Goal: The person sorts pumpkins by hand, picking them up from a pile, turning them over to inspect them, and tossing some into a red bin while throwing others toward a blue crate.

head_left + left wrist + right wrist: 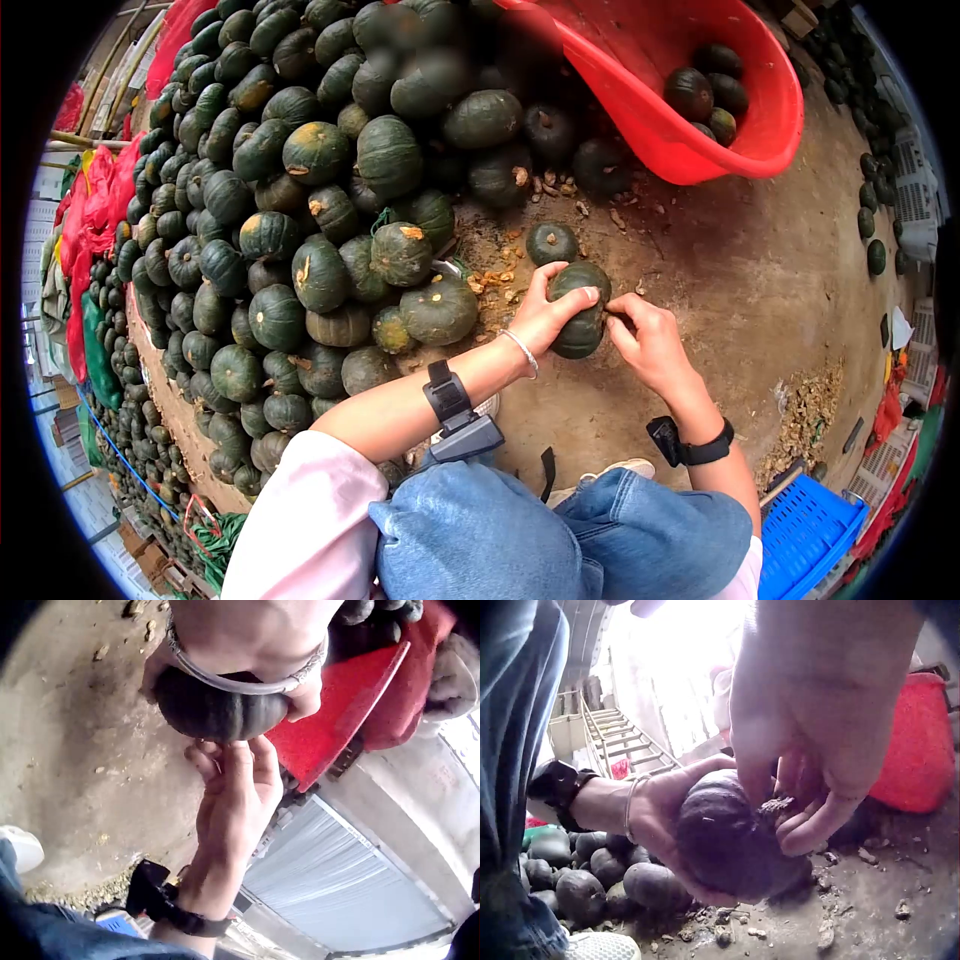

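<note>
A dark green, ribbed pumpkin (578,336) is held off the floor in front of the knees. My left hand (540,322) grips it from the left, thumb across its top and fingers round the far side. From the right, my right hand (652,342) meets the pumpkin's end. The right wrist view shows its thumb and fingers pinching a dry, crumbly stem (777,805) there. Just beyond, a smaller round pumpkin (552,244) lies on the floor.
A large heap of pumpkins (388,158) rises at the left. A red tub (660,150) at the upper right holds several more. Dry stem scraps (492,282) litter the concrete floor (720,290). A blue crate (812,535) stands near the right knee.
</note>
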{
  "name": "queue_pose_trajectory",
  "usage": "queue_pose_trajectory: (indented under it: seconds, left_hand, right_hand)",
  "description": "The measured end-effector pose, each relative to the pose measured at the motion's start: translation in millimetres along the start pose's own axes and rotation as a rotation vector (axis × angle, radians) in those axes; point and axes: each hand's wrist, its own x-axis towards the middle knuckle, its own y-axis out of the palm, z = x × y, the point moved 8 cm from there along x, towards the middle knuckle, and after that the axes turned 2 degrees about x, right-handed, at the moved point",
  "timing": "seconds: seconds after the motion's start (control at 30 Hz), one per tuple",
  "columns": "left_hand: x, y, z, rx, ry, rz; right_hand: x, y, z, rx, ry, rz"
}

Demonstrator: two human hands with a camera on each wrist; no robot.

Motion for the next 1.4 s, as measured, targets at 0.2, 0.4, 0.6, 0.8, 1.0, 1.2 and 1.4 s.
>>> queue_pose_trajectory:
  seconds: [0.2,0.4,0.6,0.8,1.0,1.2,1.4]
  left_hand:
    - [-2.2,-0.5,-3.2,0.077,0.097,-0.043]
    - [-0.1,12.1,-17.9,-0.076,0.186,0.063]
    - [-13.6,10.0,-33.2,-0.499,-0.123,0.371]
    - [-13.2,10.7,-38.6,-0.484,-0.091,0.355]
    - [-11.6,-14.3,-43.8,0.389,0.083,0.029]
    - [-40.0,-80.6,-62.8,1.851,0.591,0.206]
    - [-59.6,-130.8,-37.7,2.158,0.47,-0.038]
  right_hand:
    - [-3.9,7.4,-22.7,0.174,0.198,-0.08]
    - [-8.8,8.4,-70.0,0.922,0.511,-0.213]
    - [-23.9,-55.1,-119.2,0.457,0.453,-0.335]
    - [-13.7,-31.8,-94.0,0.299,0.364,0.014]
    - [-15.0,12.7,-10.5,1.425,0.41,0.192]
    - [-166.5,-168.2,-76.5,0.842,0.387,-0.574]
    - [-595.7,-428.3,-39.2,-0.345,0.682,-1.875]
